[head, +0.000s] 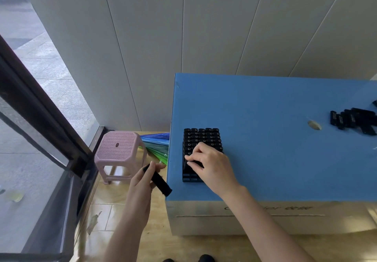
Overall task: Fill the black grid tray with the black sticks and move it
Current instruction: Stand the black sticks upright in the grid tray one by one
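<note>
The black grid tray (190, 177) stands near the left front corner of the blue surface (265, 102), with several black sticks (202, 137) upright in its cells. My right hand (210, 163) lies over the tray's near rows, its fingers curled and pinching a stick there. To the left of the surface, off its edge, my left hand (145, 182) grips a single black stick (158, 180) that lies slanted across the fingers. A loose pile of black sticks (353, 120) lies at the far right of the surface.
The blue surface tops a large carton (265, 217) against a white panelled wall. A pink plastic stool (119, 151) stands on the floor to the left, with a folded blue-green umbrella (158, 144) behind it. A glass door (30, 119) runs along the left.
</note>
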A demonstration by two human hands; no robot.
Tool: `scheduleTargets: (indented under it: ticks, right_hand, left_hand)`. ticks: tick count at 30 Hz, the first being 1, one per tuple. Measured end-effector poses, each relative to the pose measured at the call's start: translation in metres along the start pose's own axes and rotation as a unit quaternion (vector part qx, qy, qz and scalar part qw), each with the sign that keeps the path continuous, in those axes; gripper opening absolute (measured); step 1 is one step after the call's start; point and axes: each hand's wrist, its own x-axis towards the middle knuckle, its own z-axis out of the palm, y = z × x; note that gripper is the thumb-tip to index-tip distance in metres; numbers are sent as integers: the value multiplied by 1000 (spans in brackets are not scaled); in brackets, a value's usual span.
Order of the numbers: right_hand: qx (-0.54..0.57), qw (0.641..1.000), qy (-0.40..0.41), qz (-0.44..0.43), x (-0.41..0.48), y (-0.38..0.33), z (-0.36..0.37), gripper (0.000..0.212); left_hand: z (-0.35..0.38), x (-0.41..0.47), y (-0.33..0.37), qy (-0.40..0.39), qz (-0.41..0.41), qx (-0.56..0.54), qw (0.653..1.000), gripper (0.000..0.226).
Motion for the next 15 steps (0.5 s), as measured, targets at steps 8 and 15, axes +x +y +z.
scheduleTargets:
  ticks: [8,15]
  right_hand:
    - [178,976,18,123,-18,-11,-2,22]
    - [467,827,-40,311,-39,-22,-11,16]
  left_hand:
    - [1,4,-2,-33,-7,-39,999,25]
    - [15,1,-12,-125,25,32,991,19]
